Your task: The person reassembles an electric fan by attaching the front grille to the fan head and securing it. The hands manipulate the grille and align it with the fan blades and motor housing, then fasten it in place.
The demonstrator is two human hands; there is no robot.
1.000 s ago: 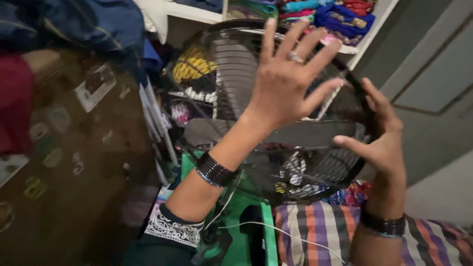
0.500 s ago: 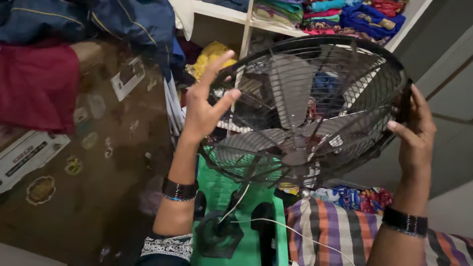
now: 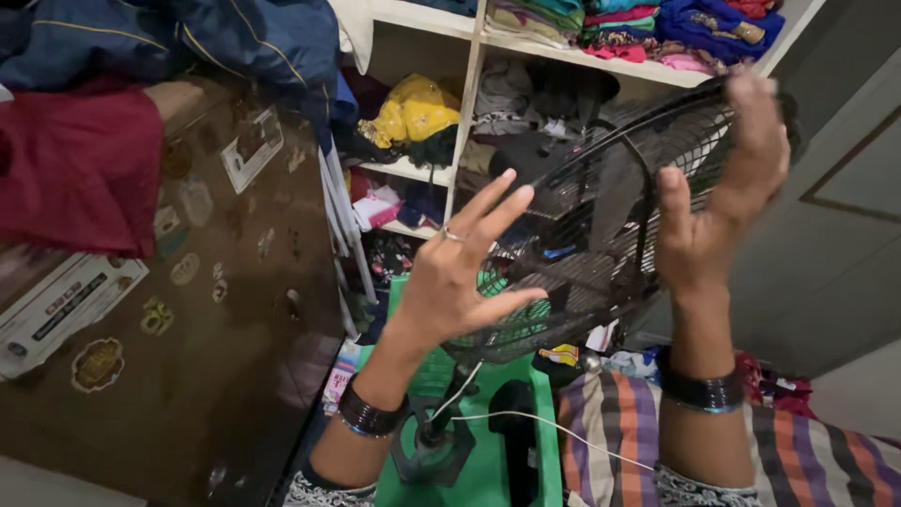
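Behind the fingers of both hands stands a white shelf unit (image 3: 469,141), filled with folded and crumpled clothes in many colours; a yellow garment (image 3: 413,111) lies in the compartment above and to the left of the left fingertips. To the left of the left hand is a large brown cupboard surface (image 3: 188,329) with stickers on it, and a red cloth (image 3: 80,169) and a dark blue cloth (image 3: 235,42) hang over its top.

Between the two hands is the fan (image 3: 601,225), with a round black wire cage. The cage is tilted, its upper edge reaching to the right fingertips and its lower edge near the left thumb. The fan stands on a thin pole with a dark base (image 3: 434,451), which rests on a green plastic stool (image 3: 488,441) below the left wrist. A white cable (image 3: 554,430) runs across the stool. Under the right forearm lies a striped cloth (image 3: 798,460).

The left hand (image 3: 460,272) is spread wide, fingers apart, the palm at the lower left edge of the cage; whether it touches the wire I cannot tell. The right hand (image 3: 723,197) has its fingers curled over the upper right rim of the cage, the thumb pointing up beside it.

Each wrist wears dark bangles (image 3: 368,415).
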